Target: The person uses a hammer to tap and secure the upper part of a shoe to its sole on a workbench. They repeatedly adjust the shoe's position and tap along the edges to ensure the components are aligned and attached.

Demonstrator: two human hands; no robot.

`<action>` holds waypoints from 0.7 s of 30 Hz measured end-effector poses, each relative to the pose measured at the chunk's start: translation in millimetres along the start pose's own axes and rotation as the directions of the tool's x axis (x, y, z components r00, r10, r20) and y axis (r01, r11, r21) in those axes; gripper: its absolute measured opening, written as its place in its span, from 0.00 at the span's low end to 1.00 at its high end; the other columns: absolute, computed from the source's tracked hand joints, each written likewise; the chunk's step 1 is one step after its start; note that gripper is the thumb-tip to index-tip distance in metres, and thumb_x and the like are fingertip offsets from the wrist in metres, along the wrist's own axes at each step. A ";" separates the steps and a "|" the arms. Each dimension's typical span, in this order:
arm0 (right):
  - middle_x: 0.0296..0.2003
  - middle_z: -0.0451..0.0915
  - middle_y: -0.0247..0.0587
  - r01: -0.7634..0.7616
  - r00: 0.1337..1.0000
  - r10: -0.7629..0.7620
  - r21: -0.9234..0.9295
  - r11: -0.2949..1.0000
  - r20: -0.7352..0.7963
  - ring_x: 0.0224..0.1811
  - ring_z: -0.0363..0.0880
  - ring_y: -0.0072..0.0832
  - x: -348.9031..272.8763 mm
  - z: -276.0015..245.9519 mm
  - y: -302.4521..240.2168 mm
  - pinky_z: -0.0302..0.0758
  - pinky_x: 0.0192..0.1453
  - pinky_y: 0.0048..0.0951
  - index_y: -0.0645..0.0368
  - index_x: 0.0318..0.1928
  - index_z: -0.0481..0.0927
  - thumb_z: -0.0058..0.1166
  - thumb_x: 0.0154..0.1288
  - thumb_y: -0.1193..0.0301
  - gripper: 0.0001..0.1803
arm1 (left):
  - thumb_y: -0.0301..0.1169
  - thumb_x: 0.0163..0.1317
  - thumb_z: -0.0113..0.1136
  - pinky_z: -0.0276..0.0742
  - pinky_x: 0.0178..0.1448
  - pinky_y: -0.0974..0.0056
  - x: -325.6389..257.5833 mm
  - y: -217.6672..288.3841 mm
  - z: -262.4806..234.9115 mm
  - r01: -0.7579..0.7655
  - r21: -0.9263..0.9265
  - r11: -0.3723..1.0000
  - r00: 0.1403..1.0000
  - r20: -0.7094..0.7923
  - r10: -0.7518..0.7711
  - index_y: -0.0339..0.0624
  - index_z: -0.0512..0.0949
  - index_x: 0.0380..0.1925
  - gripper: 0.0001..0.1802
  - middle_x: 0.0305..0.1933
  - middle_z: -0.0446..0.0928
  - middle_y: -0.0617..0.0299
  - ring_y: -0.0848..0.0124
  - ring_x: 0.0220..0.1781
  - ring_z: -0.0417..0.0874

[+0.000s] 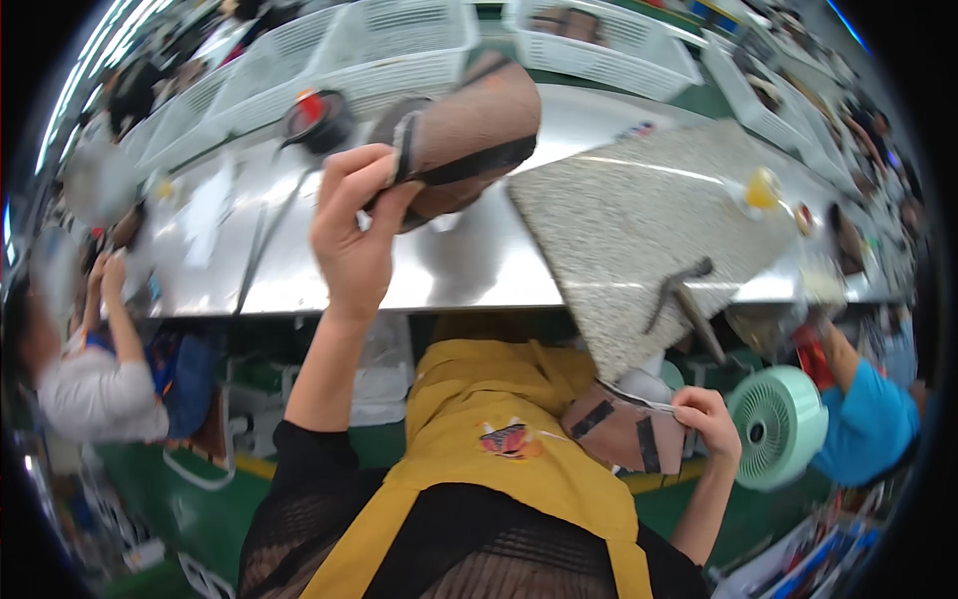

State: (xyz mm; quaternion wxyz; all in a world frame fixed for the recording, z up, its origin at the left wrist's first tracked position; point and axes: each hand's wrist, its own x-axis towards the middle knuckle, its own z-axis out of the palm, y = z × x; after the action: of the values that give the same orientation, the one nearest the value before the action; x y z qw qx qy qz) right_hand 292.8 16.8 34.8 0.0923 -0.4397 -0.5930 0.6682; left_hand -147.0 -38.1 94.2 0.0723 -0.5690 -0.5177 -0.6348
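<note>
Raised over the metal table, my left hand [351,225] is closed, thumb and fingers pinching the edge of a curved brown leather piece [477,118]. That piece has a black strip across it, a dark underside and a pale edge by my fingers. Low at my right side, my right hand [711,419] grips the corner of another brown leather piece [621,424]. Two black strips cross this one, and a whitish band runs along its upper edge. It hangs beside my yellow apron [519,399], below the near corner of a speckled stone slab [649,200].
A hammer [689,304] lies on the slab near its front edge. White plastic baskets [399,45] line the table's far side. A black pot [317,125] with a cable stands behind my left hand. A mint-green fan [773,427] is at right. Co-workers sit on both sides.
</note>
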 end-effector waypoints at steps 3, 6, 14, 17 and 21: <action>0.24 0.74 0.24 -0.059 0.998 0.059 0.034 0.998 -0.004 0.25 0.68 0.12 -15.0 -4.6 -7.3 0.63 0.27 0.16 0.62 0.30 0.78 0.56 0.57 0.69 0.08 | 0.17 0.48 0.64 0.72 0.52 0.60 10.4 4.3 36.4 -0.323 -0.001 0.947 0.943 0.081 0.322 0.38 0.77 0.37 0.14 0.41 0.76 0.58 0.59 0.48 0.75; 0.25 0.74 0.26 -0.021 0.996 0.024 0.035 0.999 -0.085 0.26 0.69 0.12 -35.5 -7.7 2.4 0.63 0.27 0.16 0.63 0.29 0.78 0.56 0.57 0.69 0.08 | 0.21 0.47 0.65 0.62 0.63 0.52 4.3 6.2 75.8 -0.298 -0.103 0.949 0.893 0.321 0.315 0.43 0.78 0.36 0.14 0.39 0.77 0.63 0.63 0.49 0.75; 0.20 0.73 0.36 0.465 0.822 -0.388 0.098 0.880 -0.418 0.23 0.66 0.23 -97.8 -31.0 -3.8 0.59 0.26 0.24 0.62 0.20 0.74 0.62 0.46 0.61 0.17 | 0.31 0.52 0.64 0.56 0.69 0.48 -49.0 -2.6 97.3 -0.156 0.001 0.988 0.733 0.671 0.115 0.49 0.78 0.43 0.16 0.43 0.76 0.64 0.66 0.53 0.74; 0.24 0.69 0.35 0.653 0.690 -0.498 0.154 0.742 -0.525 0.26 0.63 0.21 -108.2 -37.8 -31.4 0.58 0.30 0.22 0.60 0.25 0.71 0.60 0.54 0.59 0.18 | 0.31 0.53 0.64 0.60 0.67 0.49 -39.3 2.9 85.9 -0.034 -0.046 0.998 0.776 0.628 0.055 0.48 0.78 0.45 0.17 0.44 0.76 0.64 0.65 0.53 0.74; 0.26 0.66 0.31 0.655 0.395 -0.584 -0.229 0.720 -0.709 0.28 0.63 0.17 -76.6 -16.3 -111.5 0.59 0.34 0.19 0.64 0.31 0.71 0.51 0.60 0.64 0.13 | 0.29 0.55 0.63 0.61 0.66 0.52 -8.9 36.5 83.9 -0.019 -0.190 0.982 0.796 0.592 0.130 0.45 0.78 0.46 0.16 0.46 0.76 0.61 0.63 0.51 0.75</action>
State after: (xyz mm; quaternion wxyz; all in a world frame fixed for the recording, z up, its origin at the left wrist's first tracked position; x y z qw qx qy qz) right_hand 305.4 10.1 170.3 0.5849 -0.4137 -0.5913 0.3703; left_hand -64.7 3.0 92.7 -0.1205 -0.7651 -0.4335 -0.4607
